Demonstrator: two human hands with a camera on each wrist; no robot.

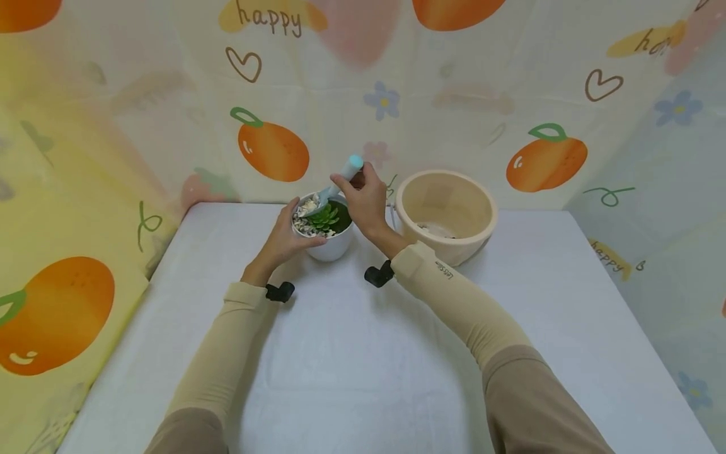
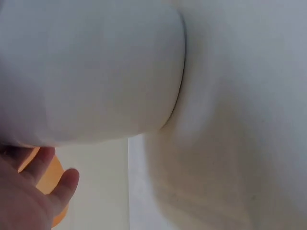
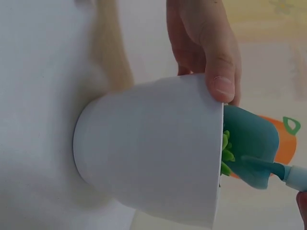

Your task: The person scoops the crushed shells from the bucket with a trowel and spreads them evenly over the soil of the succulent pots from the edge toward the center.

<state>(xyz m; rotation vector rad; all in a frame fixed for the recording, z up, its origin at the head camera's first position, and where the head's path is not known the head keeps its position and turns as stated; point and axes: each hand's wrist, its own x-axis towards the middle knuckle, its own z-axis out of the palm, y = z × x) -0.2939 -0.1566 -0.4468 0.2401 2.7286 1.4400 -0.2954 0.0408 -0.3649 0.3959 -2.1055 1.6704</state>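
A small white flowerpot [image 1: 331,248] stands on the table, holding a green succulent [image 1: 324,218], pale pebbles [image 1: 302,226] at its left and dark soil [image 1: 343,216] at its right. My left hand [image 1: 282,234] grips the pot's left side, thumb in front near the rim and fingers behind. With its fingers round the handle, my right hand [image 1: 367,205] holds a small blue trowel [image 1: 347,171] over the pot. The blade tilts down at the rim beside the succulent, with pale pebbles at it. In the right wrist view the trowel blade [image 3: 252,148] shows its teal underside.
Right of the white pot stands a large beige pot [image 1: 401,205] with a few bits at its bottom. The white-covered table [image 1: 340,372] meets a printed curtain [image 1: 454,126] behind. A black wrist camera [image 1: 379,273] juts from each wrist.
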